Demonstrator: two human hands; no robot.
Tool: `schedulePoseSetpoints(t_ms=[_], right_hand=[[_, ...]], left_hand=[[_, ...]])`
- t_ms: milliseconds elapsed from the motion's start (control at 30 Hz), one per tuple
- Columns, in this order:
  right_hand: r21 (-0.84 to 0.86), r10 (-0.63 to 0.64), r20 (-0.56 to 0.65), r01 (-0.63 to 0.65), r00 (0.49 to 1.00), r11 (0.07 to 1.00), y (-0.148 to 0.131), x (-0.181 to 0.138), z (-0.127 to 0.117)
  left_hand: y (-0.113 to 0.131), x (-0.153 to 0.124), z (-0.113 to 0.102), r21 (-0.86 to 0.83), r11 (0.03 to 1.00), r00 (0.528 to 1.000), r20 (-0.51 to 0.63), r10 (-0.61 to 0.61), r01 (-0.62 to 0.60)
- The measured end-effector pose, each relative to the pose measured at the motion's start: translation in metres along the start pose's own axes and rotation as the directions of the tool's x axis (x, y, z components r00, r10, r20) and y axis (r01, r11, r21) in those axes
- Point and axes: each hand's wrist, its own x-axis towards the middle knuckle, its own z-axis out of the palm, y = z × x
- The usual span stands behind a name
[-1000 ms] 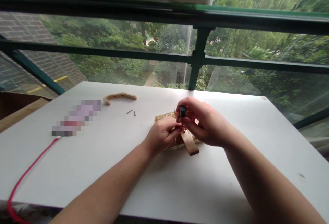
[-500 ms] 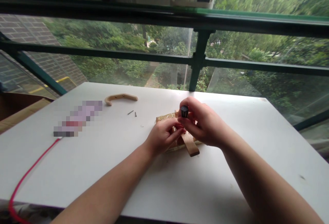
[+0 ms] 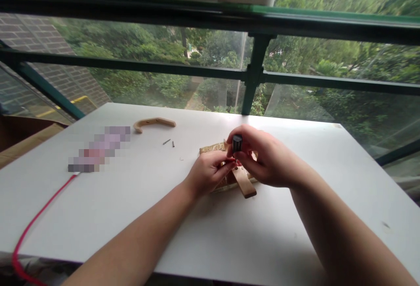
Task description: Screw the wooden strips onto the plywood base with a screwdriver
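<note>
My right hand [image 3: 262, 155] is closed around a screwdriver [image 3: 237, 142], whose black ribbed handle points up. Below it, a wooden piece [image 3: 245, 183] with a hole lies across a tan, plastic-wrapped item [image 3: 211, 148]; one end sticks out toward me. My left hand [image 3: 208, 170] rests on the left side of that item. Its thumb and fingers pinch together at the wooden piece, under the screwdriver handle; what they hold is hidden. The screwdriver's tip is also covered by my fingers.
A curved wooden hook [image 3: 155, 123] lies toward the back left of the white table [image 3: 131, 216]. Two screws [image 3: 167, 141] lie in front of it. On the left is a blurred-out object [image 3: 101, 150] with a red cord [image 3: 39, 209]. Green-framed windows [image 3: 252, 71] stand behind.
My right hand has turned slightly at the wrist, and the screwdriver handle has shifted a little to the right. The left hand keeps its pinch in nearly the same place.
</note>
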Motion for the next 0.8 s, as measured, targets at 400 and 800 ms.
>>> schedulePoseSetpoints(t_ms=[400, 800], right_hand=[[-0.002, 0.059, -0.057, -0.059, 0.997, 0.998, 0.0055, 0.0032, 0.0058], [-0.057, 0.089, -0.064, -0.093, 0.994, 0.994, 0.0006, 0.0032, 0.0054]], left_hand=[[-0.0009, -0.0005, 0.0029, 0.014, 1.0, 1.0, 0.023, 0.016, -0.016], [-0.0004, 0.001, 0.0008, 0.009, 0.997, 0.997, -0.012, 0.07, -0.07]])
